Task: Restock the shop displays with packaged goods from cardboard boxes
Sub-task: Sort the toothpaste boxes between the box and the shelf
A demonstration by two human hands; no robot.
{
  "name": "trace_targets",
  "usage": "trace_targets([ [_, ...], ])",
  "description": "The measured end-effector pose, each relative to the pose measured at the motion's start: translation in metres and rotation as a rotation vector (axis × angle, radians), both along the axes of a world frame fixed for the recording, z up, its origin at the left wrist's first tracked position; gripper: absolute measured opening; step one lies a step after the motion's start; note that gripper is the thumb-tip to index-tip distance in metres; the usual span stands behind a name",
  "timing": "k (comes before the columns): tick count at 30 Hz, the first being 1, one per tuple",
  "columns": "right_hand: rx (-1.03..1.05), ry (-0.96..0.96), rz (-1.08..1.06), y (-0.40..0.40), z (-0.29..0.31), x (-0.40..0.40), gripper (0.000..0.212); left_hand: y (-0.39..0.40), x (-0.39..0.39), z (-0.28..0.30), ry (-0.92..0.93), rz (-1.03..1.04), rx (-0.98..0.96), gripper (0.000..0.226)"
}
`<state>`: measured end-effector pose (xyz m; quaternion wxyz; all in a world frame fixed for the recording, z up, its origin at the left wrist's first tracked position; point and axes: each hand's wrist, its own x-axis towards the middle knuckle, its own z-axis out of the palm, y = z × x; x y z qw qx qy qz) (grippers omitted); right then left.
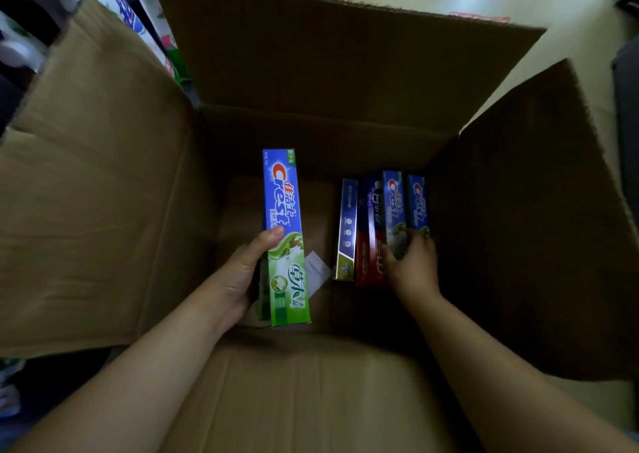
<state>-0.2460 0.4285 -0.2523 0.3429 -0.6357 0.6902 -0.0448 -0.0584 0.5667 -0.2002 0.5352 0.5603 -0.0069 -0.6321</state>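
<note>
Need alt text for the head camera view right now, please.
Left hand holds a green-and-blue toothpaste box inside an open cardboard box. Right hand reaches onto four toothpaste boxes standing at the right wall.

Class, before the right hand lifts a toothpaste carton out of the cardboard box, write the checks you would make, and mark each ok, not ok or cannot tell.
1. Left hand grips the green Crest carton: ok.
2. Right hand reaches the Crest cartons by the box's right wall: ok.
3. Right hand's grip closed: cannot tell.
4. Cardboard box flaps open: ok.
5. Paper slip loose on the box floor, apart from the cartons: ok.
</note>
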Motion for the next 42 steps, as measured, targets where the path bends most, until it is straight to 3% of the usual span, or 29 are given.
trace_targets([
  [3, -0.025, 0.190, 0.087, -0.004, -0.016, 0.002, 0.056, -0.001, -0.002, -0.003, -0.011, -0.025, 0.009, 0.060],
  [6, -0.082, 0.263, 0.093, -0.006, -0.029, 0.007, 0.053, -0.001, -0.003, -0.004, 0.008, -0.032, 0.004, 0.041],
  [10, 0.009, 0.305, 0.082, -0.010, -0.027, 0.010, 0.050, -0.001, -0.002, -0.005, 0.019, -0.036, -0.002, 0.055],
  [15, 0.183, -0.013, -0.079, -0.007, 0.005, 0.009, 0.044, -0.002, 0.001, -0.008, 0.008, -0.022, -0.007, 0.067],
  [22, 0.380, -0.497, -0.035, 0.034, 0.051, 0.023, 0.027, 0.000, 0.001, -0.008, 0.006, 0.029, 0.027, 0.066],
  [27, 0.478, -0.806, 0.103, 0.061, 0.090, 0.041, 0.043, 0.000, 0.001, -0.004, -0.013, 0.026, 0.026, 0.084],
  [29, 0.446, -0.845, 0.179, 0.071, 0.099, 0.045, 0.058, -0.001, 0.001, -0.001, 0.003, 0.039, 0.013, 0.096],
  [31, 0.379, -0.837, 0.254, 0.079, 0.103, 0.047, 0.069, -0.002, 0.001, 0.000, 0.006, 0.058, -0.004, 0.093],
  [34, 0.356, -0.832, 0.297, 0.087, 0.104, 0.047, 0.063, -0.002, 0.000, 0.004, 0.014, 0.050, -0.031, 0.076],
  [40, 0.302, -0.793, 0.317, 0.089, 0.112, 0.050, 0.059, -0.001, 0.000, 0.006, 0.071, 0.040, -0.069, 0.099],
  [42, 0.310, -0.799, 0.338, 0.087, 0.115, 0.051, 0.063, -0.002, -0.001, 0.009, 0.127, 0.026, -0.091, 0.093],
])
